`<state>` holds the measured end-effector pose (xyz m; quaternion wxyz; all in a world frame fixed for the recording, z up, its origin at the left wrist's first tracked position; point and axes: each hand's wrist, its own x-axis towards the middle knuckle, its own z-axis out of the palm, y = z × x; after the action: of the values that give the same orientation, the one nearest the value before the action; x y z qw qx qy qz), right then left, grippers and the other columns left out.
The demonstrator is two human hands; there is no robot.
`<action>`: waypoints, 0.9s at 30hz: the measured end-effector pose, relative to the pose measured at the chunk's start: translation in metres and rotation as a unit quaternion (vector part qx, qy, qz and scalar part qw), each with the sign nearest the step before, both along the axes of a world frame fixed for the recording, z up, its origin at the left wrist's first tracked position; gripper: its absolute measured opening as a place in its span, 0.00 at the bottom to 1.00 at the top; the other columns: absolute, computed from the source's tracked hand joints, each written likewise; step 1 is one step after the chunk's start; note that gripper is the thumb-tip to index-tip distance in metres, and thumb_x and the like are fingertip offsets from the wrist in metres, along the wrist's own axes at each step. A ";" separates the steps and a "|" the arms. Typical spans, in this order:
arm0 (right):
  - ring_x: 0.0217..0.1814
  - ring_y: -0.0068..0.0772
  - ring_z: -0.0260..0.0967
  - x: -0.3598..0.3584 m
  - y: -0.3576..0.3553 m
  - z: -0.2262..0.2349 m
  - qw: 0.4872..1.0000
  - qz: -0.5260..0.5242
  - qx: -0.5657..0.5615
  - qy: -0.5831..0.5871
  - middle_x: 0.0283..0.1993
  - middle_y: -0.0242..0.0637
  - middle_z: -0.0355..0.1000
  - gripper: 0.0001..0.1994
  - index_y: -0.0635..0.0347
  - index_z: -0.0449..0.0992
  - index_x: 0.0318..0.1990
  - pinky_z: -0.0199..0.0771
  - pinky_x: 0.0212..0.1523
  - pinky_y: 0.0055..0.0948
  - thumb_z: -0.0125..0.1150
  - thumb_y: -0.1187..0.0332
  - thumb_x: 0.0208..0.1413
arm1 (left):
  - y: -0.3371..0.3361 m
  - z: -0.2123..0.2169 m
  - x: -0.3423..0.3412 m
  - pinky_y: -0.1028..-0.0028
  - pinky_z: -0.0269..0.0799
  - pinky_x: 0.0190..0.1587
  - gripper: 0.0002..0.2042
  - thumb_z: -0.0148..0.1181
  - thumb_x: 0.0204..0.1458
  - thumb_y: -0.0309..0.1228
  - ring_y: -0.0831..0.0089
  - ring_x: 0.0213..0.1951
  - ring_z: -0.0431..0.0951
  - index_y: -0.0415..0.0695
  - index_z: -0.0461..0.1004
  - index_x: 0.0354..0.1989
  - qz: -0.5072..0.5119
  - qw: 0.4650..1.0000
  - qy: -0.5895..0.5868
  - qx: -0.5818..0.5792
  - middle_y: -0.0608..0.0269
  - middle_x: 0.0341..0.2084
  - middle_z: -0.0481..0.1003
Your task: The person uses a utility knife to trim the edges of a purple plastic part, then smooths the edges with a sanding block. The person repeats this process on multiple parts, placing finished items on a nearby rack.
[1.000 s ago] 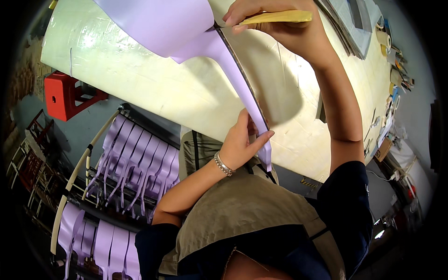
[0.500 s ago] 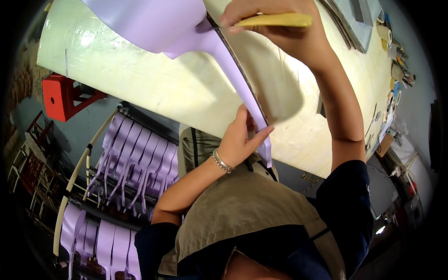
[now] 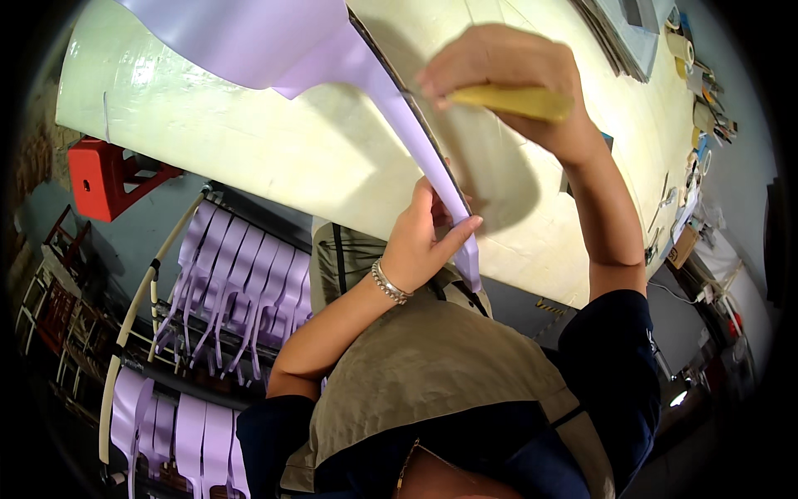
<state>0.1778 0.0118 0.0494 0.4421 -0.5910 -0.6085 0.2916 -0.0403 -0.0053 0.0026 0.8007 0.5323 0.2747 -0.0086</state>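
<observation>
Head view: gripping the narrow end of a lilac panel with the left hand, closing the thumb over the front and curling the fingers behind. Pinching a yellow implement in the right hand, folding the fingers mostly closed around it. Slanting the panel over the pale table, running its broad end out of view at the upper left and pointing its narrow end toward the brown apron. Holding the implement just beside the panel's dark edge; leaving unclear, through blur, whether touching.

Probably risking a twist or swing of the broad end under sideways pressure, seeing no grip except at the narrow end. Risking a skid off that thin edge from a poorly angled tip, perhaps marking the smooth lilac face. Resting the left thumb nearly in line with the edge, so risking a knock from an overlong stroke. Placing the left elbow near hanging lilac pieces, perhaps risking brushing against them.
</observation>
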 end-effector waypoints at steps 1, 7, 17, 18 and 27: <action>0.34 0.35 0.72 -0.002 -0.008 0.000 1.000 0.000 -0.006 -0.008 0.31 0.35 0.74 0.07 0.62 0.76 0.30 0.71 0.36 0.27 0.61 0.78 0.39 | -0.001 0.000 0.000 0.72 0.73 0.44 0.34 0.60 0.50 0.25 0.72 0.40 0.76 0.39 0.47 0.62 0.006 1.000 0.003 -0.010 0.55 0.39 0.73; 0.34 0.36 0.72 -0.008 -0.010 0.001 0.999 -0.034 0.006 -0.006 0.30 0.34 0.74 0.07 0.62 0.77 0.29 0.72 0.35 0.27 0.62 0.77 0.38 | -0.002 -0.001 0.000 0.73 0.73 0.44 0.34 0.60 0.50 0.25 0.72 0.40 0.76 0.38 0.47 0.62 0.008 1.000 0.005 -0.018 0.56 0.39 0.72; 0.32 0.38 0.71 -0.017 -0.057 -0.004 1.000 0.007 -0.025 -0.007 0.30 0.35 0.74 0.09 0.59 0.77 0.30 0.71 0.33 0.29 0.61 0.72 0.36 | -0.006 -0.007 0.000 0.73 0.73 0.42 0.28 0.61 0.50 0.27 0.71 0.38 0.76 0.37 0.51 0.55 0.041 0.998 -0.010 -0.044 0.55 0.39 0.71; 0.32 0.38 0.71 -0.019 -0.059 -0.002 1.000 0.004 -0.030 -0.006 0.30 0.34 0.74 0.09 0.59 0.77 0.30 0.71 0.33 0.29 0.61 0.73 0.35 | -0.007 -0.008 0.000 0.73 0.74 0.41 0.27 0.62 0.49 0.29 0.72 0.37 0.77 0.37 0.53 0.52 0.049 0.998 -0.014 -0.039 0.56 0.38 0.72; 0.33 0.38 0.72 -0.027 -0.076 -0.007 1.000 -0.006 -0.010 -0.011 0.31 0.35 0.74 0.10 0.58 0.77 0.30 0.73 0.31 0.29 0.61 0.74 0.35 | -0.007 -0.004 0.000 0.73 0.74 0.43 0.32 0.61 0.47 0.19 0.73 0.39 0.76 0.34 0.48 0.57 0.003 1.000 -0.014 0.005 0.56 0.40 0.70</action>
<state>0.1508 -0.0646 0.0421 0.4317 -0.6022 -0.6065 0.2885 -0.0400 -0.0127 -0.0016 0.8018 0.5357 0.2649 0.0031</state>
